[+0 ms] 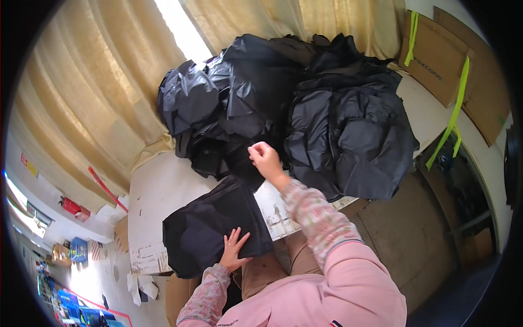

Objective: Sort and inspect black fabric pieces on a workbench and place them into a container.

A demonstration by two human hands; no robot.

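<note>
My left hand (234, 250) lies with spread fingers on a flat stack of black bags or sheets (201, 229) at the table's near edge. My right hand (265, 160) is raised beyond that stack, its fingers curled together. Whether anything is pinched in it I cannot make out. Right behind it rises a large heap of black plastic-like bags or sheets (245, 82), crumpled and glossy. A second black pile (354, 141) sits to the right and droops over the table's front edge.
The worn white table (147, 201) carries the piles. Beige curtains (98, 98) hang behind it. Flattened cardboard (436, 60) with yellow-green straps (457, 109) leans at the right. On the far left are a red box (73, 208) on the wall and a blue crate (79, 249).
</note>
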